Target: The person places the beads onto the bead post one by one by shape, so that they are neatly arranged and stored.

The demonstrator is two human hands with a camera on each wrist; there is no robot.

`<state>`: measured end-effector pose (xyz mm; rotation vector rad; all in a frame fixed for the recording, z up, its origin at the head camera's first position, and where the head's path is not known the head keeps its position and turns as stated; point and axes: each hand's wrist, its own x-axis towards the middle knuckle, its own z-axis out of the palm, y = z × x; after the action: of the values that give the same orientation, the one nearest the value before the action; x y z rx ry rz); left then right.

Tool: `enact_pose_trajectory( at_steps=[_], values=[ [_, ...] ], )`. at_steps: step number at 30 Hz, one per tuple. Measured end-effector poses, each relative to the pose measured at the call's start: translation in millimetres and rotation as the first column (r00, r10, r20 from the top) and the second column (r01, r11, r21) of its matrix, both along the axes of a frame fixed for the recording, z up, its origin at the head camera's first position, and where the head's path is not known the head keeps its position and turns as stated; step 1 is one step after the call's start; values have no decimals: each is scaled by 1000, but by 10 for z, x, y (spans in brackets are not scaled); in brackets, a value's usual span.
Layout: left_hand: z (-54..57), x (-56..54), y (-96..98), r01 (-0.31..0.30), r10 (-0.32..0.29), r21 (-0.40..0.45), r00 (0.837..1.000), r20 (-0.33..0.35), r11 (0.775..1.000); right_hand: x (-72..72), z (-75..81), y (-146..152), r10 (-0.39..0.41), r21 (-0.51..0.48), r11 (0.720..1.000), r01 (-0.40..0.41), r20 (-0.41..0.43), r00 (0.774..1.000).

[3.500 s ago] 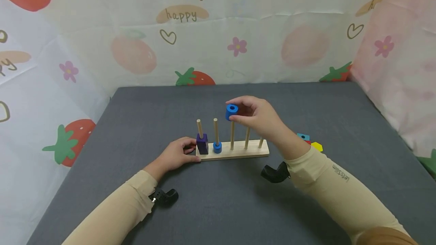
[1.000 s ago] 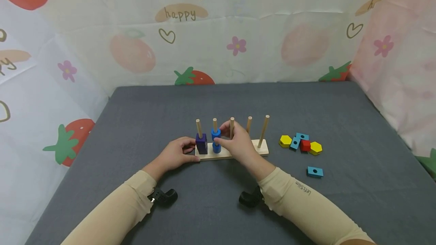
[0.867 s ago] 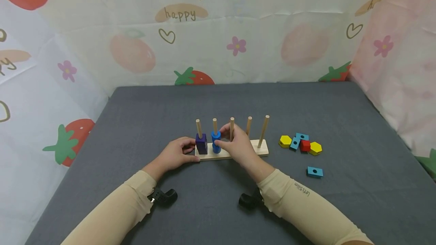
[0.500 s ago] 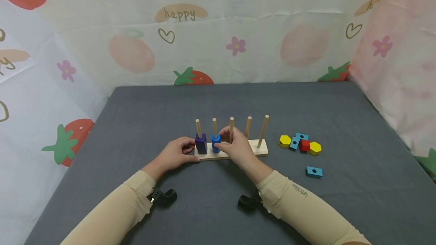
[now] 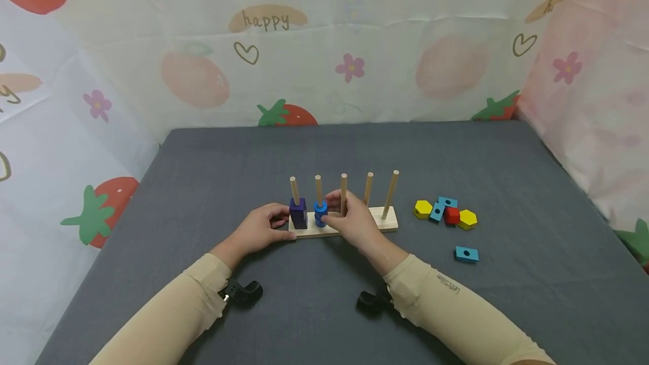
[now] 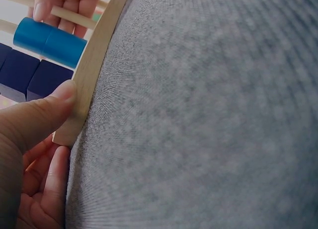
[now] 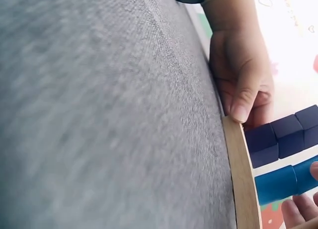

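Note:
A wooden peg board (image 5: 317, 231) with several upright pegs stands mid-table. My left hand (image 5: 257, 228) grips its left end, the thumb (image 6: 63, 92) on the front edge and fingers behind. Dark purple blocks (image 5: 298, 214) sit stacked on the leftmost peg. On the peg beside it, two blue cylinders (image 6: 52, 40) form a stack, their ends meeting at a seam. My right hand (image 5: 356, 219) holds the upper blue cylinder (image 5: 320, 208) between thumb and fingers, the thumb tip at its right side. The other pegs carry nothing; the middle one stands in front of my right fingers.
Right of the board lies a loose cluster: two yellow hexagonal blocks (image 5: 422, 209), light blue blocks (image 5: 448, 201) and a red block (image 5: 452, 216). Another light blue block (image 5: 466, 254) lies nearer me. A printed cloth (image 5: 380, 66) hangs behind the table.
My right hand has brought the second blue cylinder from above the middle peg to the second peg and lowered it onto the first cylinder. My left hand has stayed at the board's end.

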<state>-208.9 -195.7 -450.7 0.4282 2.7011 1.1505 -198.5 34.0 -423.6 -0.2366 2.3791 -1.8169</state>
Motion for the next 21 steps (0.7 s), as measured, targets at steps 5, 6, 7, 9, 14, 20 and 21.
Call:
enact_pose_trajectory(
  at_steps=[5, 6, 7, 9, 14, 20, 21],
  values=[
    [-9, -5, -4, 1, -1, 1, 1000, -2, 1000, 43, 9, 101, 40, -10, 999, -41, -23, 999],
    [-10, -5, -5, 1, -1, 1, 1000, -3, 1000, 53, 14, 126, 54, -9, 998, -54, -32, 998],
    [-12, -6, -4, 0, 0, 0, 1000, -4, 1000, 63, 18, 153, 64, -8, 998, -64, -37, 997],
    [-14, -6, -2, -1, 1, -1, 1000, -4, 1000, 80, 23, 208, 86, 4, 996, -86, -46, 995],
    [-15, -4, -2, -1, 1, -9, 1000, -3, 1000, 130, 64, 354, 112, 73, 991, -110, -23, 993],
    [0, -2, -1, -5, 4, -24, 1000, -8, 1000, 181, 119, 587, 145, 112, 983, -144, 2, 989],
    [3, -2, 0, -4, 4, -24, 1000, -8, 1000, 185, 127, 636, 154, 111, 982, -153, -8, 988]
  ],
)
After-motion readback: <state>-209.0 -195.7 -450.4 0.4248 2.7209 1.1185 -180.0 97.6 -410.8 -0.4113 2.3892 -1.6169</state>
